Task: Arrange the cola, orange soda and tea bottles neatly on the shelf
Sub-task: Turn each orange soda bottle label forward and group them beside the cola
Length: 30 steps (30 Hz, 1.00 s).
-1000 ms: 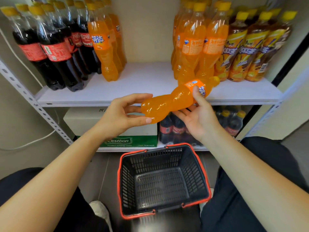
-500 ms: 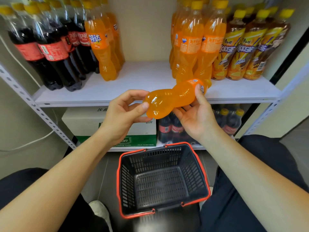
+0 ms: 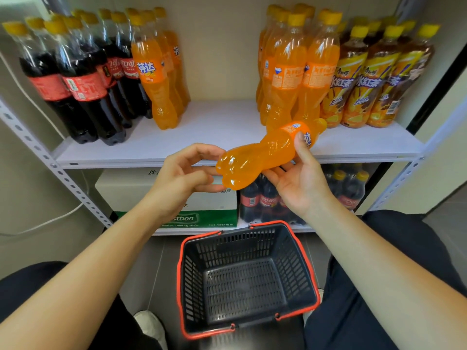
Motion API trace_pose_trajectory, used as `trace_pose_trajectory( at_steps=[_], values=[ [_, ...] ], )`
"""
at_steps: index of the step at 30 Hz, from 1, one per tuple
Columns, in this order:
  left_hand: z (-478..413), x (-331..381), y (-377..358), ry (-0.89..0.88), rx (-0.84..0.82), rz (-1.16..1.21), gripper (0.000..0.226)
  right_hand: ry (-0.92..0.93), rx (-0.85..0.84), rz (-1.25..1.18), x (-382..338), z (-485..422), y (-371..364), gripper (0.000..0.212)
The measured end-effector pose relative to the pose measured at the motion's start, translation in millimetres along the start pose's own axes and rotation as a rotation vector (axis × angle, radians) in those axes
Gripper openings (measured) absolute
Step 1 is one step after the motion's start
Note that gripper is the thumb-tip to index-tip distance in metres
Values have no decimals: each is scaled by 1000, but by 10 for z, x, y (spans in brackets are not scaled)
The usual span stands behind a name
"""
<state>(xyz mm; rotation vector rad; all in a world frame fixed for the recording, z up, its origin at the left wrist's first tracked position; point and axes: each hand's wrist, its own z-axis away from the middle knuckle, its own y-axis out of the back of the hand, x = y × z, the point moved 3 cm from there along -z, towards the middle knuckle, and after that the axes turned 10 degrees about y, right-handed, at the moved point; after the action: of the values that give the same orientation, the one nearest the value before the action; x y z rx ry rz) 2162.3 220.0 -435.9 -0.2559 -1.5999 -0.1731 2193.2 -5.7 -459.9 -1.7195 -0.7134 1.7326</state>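
My right hand (image 3: 300, 188) grips an orange soda bottle (image 3: 255, 160) around its middle, thumb on the label. The bottle lies tilted in front of the white shelf (image 3: 227, 132), cap toward the upper right and base toward the left. My left hand (image 3: 182, 178) has its fingers curled round the base. On the shelf stand cola bottles (image 3: 83, 92) at the left, a short row of orange sodas (image 3: 154, 79) beside them, a bigger orange soda group (image 3: 290, 72) right of the middle, and tea bottles (image 3: 374, 79) at the far right.
A gap of bare shelf lies between the two orange soda groups. A black basket with a red rim (image 3: 298, 251) sits on the floor between my knees, nothing in it. The lower shelf holds a water carton (image 3: 141, 188) and more cola bottles (image 3: 265, 200).
The bottle has stayed in front of the shelf edge while its base was turned. My left hand's thumb has slid back from the base and its fingers have curled more.
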Motion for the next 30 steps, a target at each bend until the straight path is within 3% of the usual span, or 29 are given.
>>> trace_pose_trajectory(
  at_steps=[4, 9, 12, 17, 20, 23, 27, 30],
  values=[
    [-15, 22, 12, 45, 61, -168, 34, 49, -54, 132, -18, 11, -56, 61],
    [-54, -129, -110, 102, -9, -542, 74, 186, -126, 369, -17, 19, -179, 59],
    [-101, -176, -140, 81, 17, -651, 69, 254, -184, 507, 5, 14, -292, 49],
    [-210, -153, 41, 118, 100, -470, 58, 301, -331, 634, -70, -154, -400, 51],
    [-255, -122, 180, 95, 188, -367, 46, 510, -165, 917, -227, -328, -268, 58],
    [-309, -81, 357, 73, 332, -294, 50, 633, -4, 1047, -324, -522, -139, 59],
    [-435, 44, 677, 9, 557, -300, 61, 604, -4, 1123, -268, -748, -104, 80],
    [-509, 90, 907, -64, 674, -367, 46, 529, -49, 1177, -165, -855, -67, 91]
  ],
)
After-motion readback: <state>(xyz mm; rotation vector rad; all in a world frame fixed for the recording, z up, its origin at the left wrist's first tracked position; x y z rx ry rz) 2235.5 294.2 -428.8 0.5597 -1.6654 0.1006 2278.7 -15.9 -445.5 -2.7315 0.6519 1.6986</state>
